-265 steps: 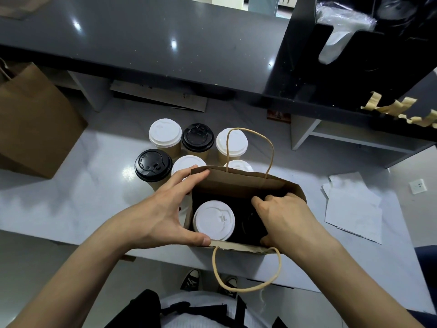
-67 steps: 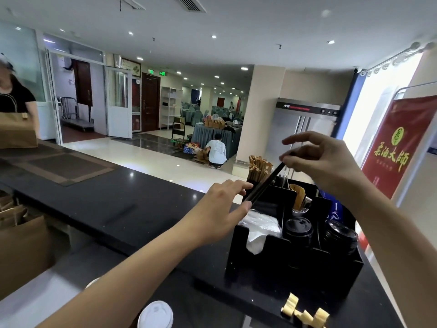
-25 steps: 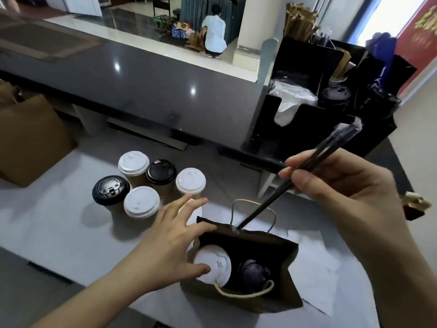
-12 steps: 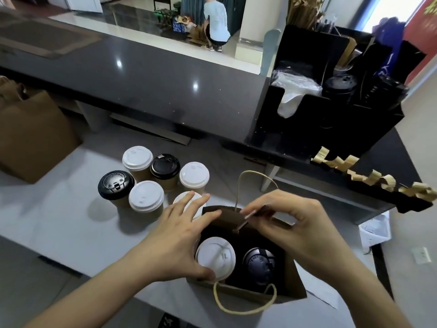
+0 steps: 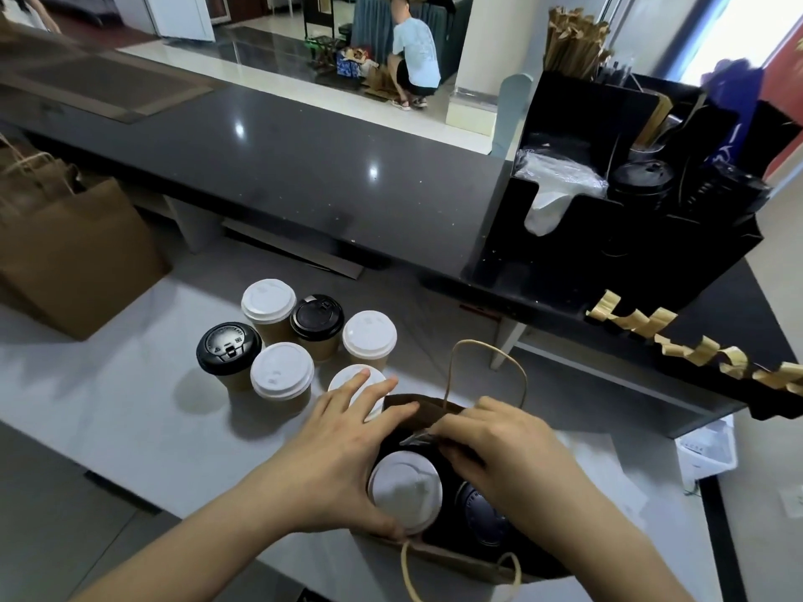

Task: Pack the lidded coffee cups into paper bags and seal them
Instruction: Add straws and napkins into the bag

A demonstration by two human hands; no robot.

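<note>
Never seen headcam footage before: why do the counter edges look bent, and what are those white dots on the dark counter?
Head view: the wide-angle lens bows the dark counter; the dots are ceiling-light glare; cups cast soft shadows.

text: none legible | black lid (image 5: 229, 343) at 9 o'clock: embossed marks, too small to read | blue bag (image 5: 725, 136) at 2 o'clock: pale letters, unreadable

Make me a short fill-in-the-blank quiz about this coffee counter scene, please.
1. Inside the open paper bag stand ____ lidded cups.
2. Outside the bag, the cups on the counter with black lids number ____.
3. The left hand touches the bagged cup whose lid is ____.

Missing words: two; two; white
</note>
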